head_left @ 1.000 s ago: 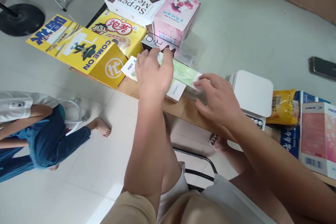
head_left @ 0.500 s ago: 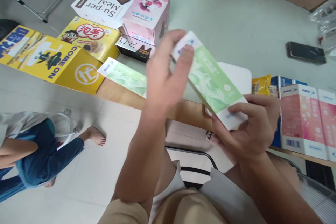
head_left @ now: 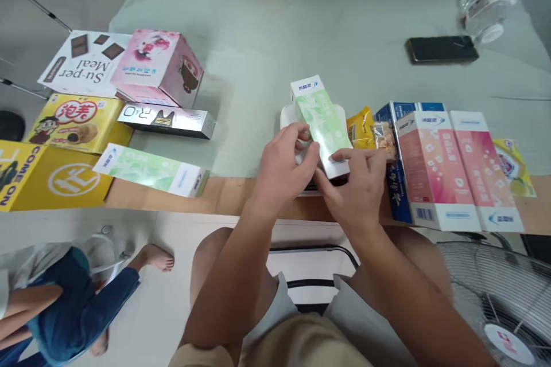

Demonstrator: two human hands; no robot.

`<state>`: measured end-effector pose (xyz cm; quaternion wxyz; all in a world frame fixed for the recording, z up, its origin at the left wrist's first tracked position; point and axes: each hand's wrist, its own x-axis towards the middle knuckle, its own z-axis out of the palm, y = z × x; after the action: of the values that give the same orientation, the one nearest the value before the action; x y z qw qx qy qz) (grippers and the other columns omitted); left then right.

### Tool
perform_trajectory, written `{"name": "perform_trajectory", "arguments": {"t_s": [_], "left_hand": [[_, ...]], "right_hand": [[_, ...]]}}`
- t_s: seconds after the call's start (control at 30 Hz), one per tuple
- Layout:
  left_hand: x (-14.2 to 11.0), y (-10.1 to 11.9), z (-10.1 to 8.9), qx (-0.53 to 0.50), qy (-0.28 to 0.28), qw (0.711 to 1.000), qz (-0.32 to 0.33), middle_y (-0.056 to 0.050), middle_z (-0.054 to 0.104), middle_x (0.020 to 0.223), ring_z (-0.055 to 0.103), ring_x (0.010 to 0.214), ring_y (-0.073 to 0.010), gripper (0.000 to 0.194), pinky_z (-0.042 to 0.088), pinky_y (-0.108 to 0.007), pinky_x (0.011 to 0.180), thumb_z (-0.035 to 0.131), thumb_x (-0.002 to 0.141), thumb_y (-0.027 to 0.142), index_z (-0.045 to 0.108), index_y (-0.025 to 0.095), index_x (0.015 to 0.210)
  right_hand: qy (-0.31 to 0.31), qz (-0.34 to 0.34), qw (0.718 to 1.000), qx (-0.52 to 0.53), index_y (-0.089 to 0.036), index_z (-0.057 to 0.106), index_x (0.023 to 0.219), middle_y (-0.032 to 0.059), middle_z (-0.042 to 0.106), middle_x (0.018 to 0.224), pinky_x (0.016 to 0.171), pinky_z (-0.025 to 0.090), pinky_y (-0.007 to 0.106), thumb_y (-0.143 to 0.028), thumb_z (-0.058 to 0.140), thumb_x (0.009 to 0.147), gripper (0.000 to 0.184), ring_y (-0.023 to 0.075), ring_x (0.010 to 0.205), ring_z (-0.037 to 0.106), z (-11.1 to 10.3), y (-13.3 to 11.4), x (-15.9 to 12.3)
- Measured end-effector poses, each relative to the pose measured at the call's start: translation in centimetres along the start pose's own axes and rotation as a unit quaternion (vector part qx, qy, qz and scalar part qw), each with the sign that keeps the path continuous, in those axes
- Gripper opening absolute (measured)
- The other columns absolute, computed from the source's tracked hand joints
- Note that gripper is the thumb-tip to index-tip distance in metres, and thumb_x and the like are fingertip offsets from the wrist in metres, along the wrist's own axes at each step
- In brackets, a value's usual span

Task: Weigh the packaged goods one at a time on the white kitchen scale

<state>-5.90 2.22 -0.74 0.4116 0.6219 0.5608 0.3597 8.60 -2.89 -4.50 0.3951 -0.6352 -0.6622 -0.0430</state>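
A green-and-white toothpaste box (head_left: pixel 323 120) lies tilted over a white round-cornered object (head_left: pixel 340 112) at the table's front edge. My right hand (head_left: pixel 359 189) grips the box's near end, with fingers on top and the thumb at the side. My left hand (head_left: pixel 284 166) is closed against its left side, fingertips and thumb touching the box. Both hands partly hide the white object and something dark beneath. A second green toothpaste box (head_left: pixel 148 169) lies to the left along the edge. Right of my hands are a yellow snack packet (head_left: pixel 361 126) and a dark blue box (head_left: pixel 400 183).
Pink toothpaste boxes (head_left: pixel 443 172) stand at right, a phone (head_left: pixel 442 49) and plastic bottle (head_left: pixel 484 8) behind. At left are a pink box (head_left: pixel 148 63), a Su-per Meal box (head_left: pixel 86 63), a black-silver box (head_left: pixel 167 120) and yellow boxes (head_left: pixel 77 178). A fan (head_left: pixel 495 292) stands lower right; another person's leg (head_left: pixel 86 269) shows lower left.
The toothpaste box has come down from in front of me onto the white object. My left hand has moved from its far end to its left side. The view has shifted.
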Motion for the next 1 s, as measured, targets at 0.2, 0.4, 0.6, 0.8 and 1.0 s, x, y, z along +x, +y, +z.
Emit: {"name": "perform_trajectory", "arguments": {"t_s": [0.2, 0.4, 0.6, 0.8, 1.0], "left_hand": [[-0.2, 0.1, 0.2, 0.061, 0.079, 0.995, 0.004, -0.006, 0.073, 0.107, 0.065, 0.092, -0.0194, 0.029, 0.056, -0.036, 0.086, 0.063, 0.091, 0.034, 0.067, 0.021, 0.117], [-0.3, 0.6, 0.5, 0.125, 0.078, 0.989, -0.024, -0.004, 0.075, 0.091, 0.069, 0.087, -0.0213, 0.019, 0.053, -0.037, 0.081, 0.062, 0.091, 0.04, 0.07, 0.022, 0.09], [-0.5, 1.5, 0.9, 0.151, 0.065, 0.985, -0.051, -0.003, 0.072, 0.078, 0.064, 0.073, -0.0192, 0.028, 0.048, -0.036, 0.071, 0.062, 0.089, 0.047, 0.072, 0.022, 0.08], [-1.2, 2.2, 2.3, 0.127, 0.096, 0.987, -0.006, -0.001, 0.07, 0.08, 0.062, 0.071, -0.0167, 0.019, 0.05, -0.034, 0.07, 0.064, 0.088, 0.04, 0.073, 0.023, 0.087], [-2.7, 4.5, 3.9, 0.005, 0.161, 0.981, 0.109, -0.003, 0.07, 0.096, 0.069, 0.09, -0.0188, 0.019, 0.06, -0.035, 0.078, 0.071, 0.089, 0.04, 0.067, 0.027, 0.101]], "right_hand": [[-0.007, -0.027, 0.997, 0.066, -0.022, 0.061, 0.121, 0.0143, 0.058, 0.119, 0.098, 0.054, 0.052, -0.042, 0.062, 0.094, 0.034, 0.0312, 0.112, 0.061, -1.0, 0.0, -0.7], [-0.034, -0.013, 0.997, 0.07, -0.022, 0.057, 0.135, 0.0209, 0.063, 0.138, 0.108, 0.054, 0.058, -0.042, 0.063, 0.093, 0.047, 0.0366, 0.129, 0.063, -1.1, 0.4, -0.6], [-0.14, -0.032, 0.989, 0.04, -0.02, 0.064, 0.145, 0.0229, 0.063, 0.152, 0.109, 0.056, 0.058, -0.037, 0.06, 0.098, 0.049, 0.0379, 0.132, 0.066, -1.6, 0.4, -0.5], [-0.069, -0.035, 0.995, 0.056, -0.018, 0.074, 0.134, 0.0214, 0.069, 0.145, 0.107, 0.061, 0.05, -0.032, 0.057, 0.101, 0.039, 0.0322, 0.124, 0.073, -1.6, 0.6, -0.1], [0.006, -0.035, 0.996, 0.083, -0.029, 0.077, 0.127, 0.0131, 0.069, 0.146, 0.113, 0.058, 0.055, -0.03, 0.058, 0.095, 0.037, 0.0328, 0.14, 0.064, -4.3, 0.8, 0.4]]}}
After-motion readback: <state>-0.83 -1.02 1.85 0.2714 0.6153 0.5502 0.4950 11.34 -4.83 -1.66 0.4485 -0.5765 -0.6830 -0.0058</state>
